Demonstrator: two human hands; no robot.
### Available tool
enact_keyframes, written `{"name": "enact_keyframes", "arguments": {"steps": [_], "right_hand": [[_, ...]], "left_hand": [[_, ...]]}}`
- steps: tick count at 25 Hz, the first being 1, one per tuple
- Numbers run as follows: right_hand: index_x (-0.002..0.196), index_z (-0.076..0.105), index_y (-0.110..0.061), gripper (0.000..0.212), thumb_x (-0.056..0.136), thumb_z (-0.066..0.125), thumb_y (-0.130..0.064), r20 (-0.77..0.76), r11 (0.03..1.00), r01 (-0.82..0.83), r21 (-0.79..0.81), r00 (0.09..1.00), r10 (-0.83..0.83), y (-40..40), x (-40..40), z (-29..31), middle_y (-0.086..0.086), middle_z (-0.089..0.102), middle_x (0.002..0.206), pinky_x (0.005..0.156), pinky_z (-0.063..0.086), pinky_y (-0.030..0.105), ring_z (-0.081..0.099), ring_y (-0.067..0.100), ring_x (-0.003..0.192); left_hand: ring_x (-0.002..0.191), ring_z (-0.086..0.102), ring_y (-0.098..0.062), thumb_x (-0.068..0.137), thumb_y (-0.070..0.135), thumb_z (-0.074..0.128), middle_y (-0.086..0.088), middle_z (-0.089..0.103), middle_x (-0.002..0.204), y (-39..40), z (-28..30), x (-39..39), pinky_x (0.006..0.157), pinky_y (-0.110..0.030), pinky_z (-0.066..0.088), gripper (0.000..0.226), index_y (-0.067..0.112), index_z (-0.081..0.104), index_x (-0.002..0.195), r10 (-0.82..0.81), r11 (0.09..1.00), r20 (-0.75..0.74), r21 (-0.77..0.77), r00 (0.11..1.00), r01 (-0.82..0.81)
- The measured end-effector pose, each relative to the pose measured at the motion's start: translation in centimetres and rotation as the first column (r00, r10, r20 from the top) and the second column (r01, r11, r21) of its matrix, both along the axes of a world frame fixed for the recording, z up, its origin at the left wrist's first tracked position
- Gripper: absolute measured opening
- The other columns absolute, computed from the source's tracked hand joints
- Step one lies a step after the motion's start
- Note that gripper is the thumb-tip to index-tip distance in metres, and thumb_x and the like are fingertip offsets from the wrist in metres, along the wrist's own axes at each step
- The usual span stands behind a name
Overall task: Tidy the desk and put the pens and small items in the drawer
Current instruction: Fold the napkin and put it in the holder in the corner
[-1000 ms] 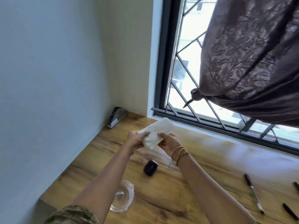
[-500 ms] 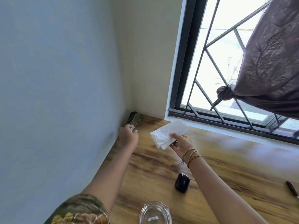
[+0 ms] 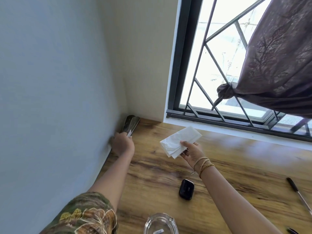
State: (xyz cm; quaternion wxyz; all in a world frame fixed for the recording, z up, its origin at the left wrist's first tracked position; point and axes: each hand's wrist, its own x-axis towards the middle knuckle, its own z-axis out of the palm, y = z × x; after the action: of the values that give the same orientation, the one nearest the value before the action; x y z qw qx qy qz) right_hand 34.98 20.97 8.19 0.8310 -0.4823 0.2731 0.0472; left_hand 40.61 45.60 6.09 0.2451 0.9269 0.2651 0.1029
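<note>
The dark flat object (image 3: 130,123) leans in the far left corner of the tabletop (image 3: 228,166), against the wall (image 3: 59,81), its long axis running away from the person toward the corner. The left hand (image 3: 122,145) is the nearer one: it has reached its near end, fingers curled about that end, though whether they are fully clamped on it cannot be told from this angle. The right hand (image 3: 190,153) hovers apart, over the middle of the tabletop, pinching a folded white tissue (image 3: 180,141) between thumb and fingers. Closer to the person, a small black case (image 3: 186,189) lies flat just beside the right forearm. A clear glass dish (image 3: 160,224) sits at the near edge; it seems to hold only a small white label-like scrap. A pen (image 3: 299,195) lies well apart at the right edge, its length pointing away and to the left, and another dark pen tip (image 3: 291,231) shows in the bottom corner. No drawer is in view.
</note>
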Motion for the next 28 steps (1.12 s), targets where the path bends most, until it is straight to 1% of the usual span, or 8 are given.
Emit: {"name": "enact_keyframes", "arguments": {"steps": [3, 7, 12, 16, 19, 22, 25, 28], "right_hand": [[0.104, 0.056, -0.003, 0.02, 0.086, 0.061, 0.005, -0.001, 1.0, 0.012, 0.007, 1.0, -0.012, -0.4, -0.5, 0.0, 0.018, 0.063, 0.106, 0.071, 0.06, 0.043, 0.064, 0.034, 0.093], [0.1, 0.057, -0.005, 0.018, 0.086, 0.061, 0.005, -0.008, 0.999, 0.039, 0.005, 0.999, -0.039, -1.4, -1.0, 0.2, 0.017, 0.062, 0.105, 0.072, 0.059, 0.043, 0.064, 0.033, 0.092], [0.096, 0.056, -0.006, 0.015, 0.086, 0.06, 0.005, -0.022, 0.996, 0.09, -0.014, 0.996, -0.091, -3.2, -2.3, 0.7, 0.015, 0.063, 0.097, 0.067, 0.06, 0.044, 0.063, 0.031, 0.085], [0.105, 0.058, 0.002, 0.019, 0.086, 0.06, 0.0, -0.041, 0.964, 0.115, -0.241, 0.991, -0.128, -6.4, -3.6, 1.2, 0.015, 0.063, 0.09, 0.082, 0.054, 0.054, 0.061, 0.033, 0.08], [0.097, 0.063, 0.008, 0.017, 0.084, 0.058, -0.003, 0.023, 0.796, 0.072, -0.6, 0.997, -0.073, -9.2, -4.7, 2.9, 0.015, 0.061, 0.087, 0.071, 0.05, 0.04, 0.057, 0.027, 0.081], [0.09, 0.066, -0.004, 0.012, 0.084, 0.056, -0.007, 0.029, 0.467, -0.015, -0.884, 0.996, 0.087, -11.6, -5.4, 5.3, 0.012, 0.062, 0.085, 0.062, 0.04, 0.031, 0.056, 0.026, 0.078], [0.099, 0.065, -0.002, 0.02, 0.086, 0.05, -0.006, 0.012, 0.163, -0.025, -0.986, 0.975, 0.222, -13.2, -5.1, 7.3, 0.017, 0.064, 0.096, 0.07, 0.043, 0.033, 0.058, 0.031, 0.089], [0.099, 0.065, -0.006, 0.022, 0.087, 0.047, -0.006, -0.027, 0.006, -0.031, -1.0, 0.935, 0.353, -13.3, -4.5, 8.5, 0.017, 0.065, 0.1, 0.069, 0.039, 0.029, 0.059, 0.031, 0.092]], "left_hand": [[0.094, 0.054, -0.031, 0.089, 0.016, 0.061, -0.011, 0.067, 0.094, 0.4, -0.7, 0.4, 0.066, -0.035, 0.046, 0.016, 0.01, 0.075, 0.088, 0.001, 0.999, 0.018, 0.053, 1.0, -0.002], [0.072, 0.056, -0.028, 0.086, 0.008, 0.059, -0.014, 0.067, 0.087, -0.5, -1.0, -0.4, 0.05, -0.028, 0.036, 0.017, 0.002, 0.071, 0.075, -0.063, 0.992, 0.135, -0.098, 0.989, 0.077], [0.093, 0.066, -0.03, 0.083, 0.007, 0.069, -0.015, 0.072, 0.103, -3.9, -0.4, -2.3, 0.078, -0.028, 0.047, 0.015, -0.002, 0.074, 0.094, -0.277, 0.922, 0.266, -0.199, 0.924, 0.333], [0.09, 0.067, -0.024, 0.078, 0.005, 0.073, -0.011, 0.074, 0.1, -7.9, -0.4, -3.3, 0.078, -0.021, 0.046, 0.014, 0.0, 0.076, 0.091, -0.438, 0.83, 0.276, -0.243, 0.856, 0.503], [0.094, 0.068, -0.024, 0.077, 0.003, 0.074, -0.01, 0.074, 0.101, -11.0, -0.2, -3.9, 0.083, -0.017, 0.044, 0.014, 0.001, 0.077, 0.09, -0.509, 0.78, 0.255, -0.268, 0.822, 0.566], [0.096, 0.068, -0.024, 0.077, 0.001, 0.073, -0.011, 0.074, 0.102, -13.7, -0.4, -4.6, 0.083, -0.014, 0.041, 0.014, 0.0, 0.076, 0.09, -0.548, 0.747, 0.24, -0.291, 0.801, 0.598], [0.093, 0.067, -0.024, 0.075, -0.002, 0.073, -0.012, 0.074, 0.099, -15.5, -0.8, -5.3, 0.076, -0.01, 0.036, 0.013, -0.001, 0.077, 0.088, -0.562, 0.723, 0.241, -0.32, 0.791, 0.612], [0.094, 0.068, -0.025, 0.074, -0.002, 0.075, -0.012, 0.074, 0.1, -16.1, -1.2, -5.1, 0.081, -0.013, 0.038, 0.013, 0.0, 0.077, 0.087, -0.571, 0.711, 0.233, -0.338, 0.787, 0.617]]}}
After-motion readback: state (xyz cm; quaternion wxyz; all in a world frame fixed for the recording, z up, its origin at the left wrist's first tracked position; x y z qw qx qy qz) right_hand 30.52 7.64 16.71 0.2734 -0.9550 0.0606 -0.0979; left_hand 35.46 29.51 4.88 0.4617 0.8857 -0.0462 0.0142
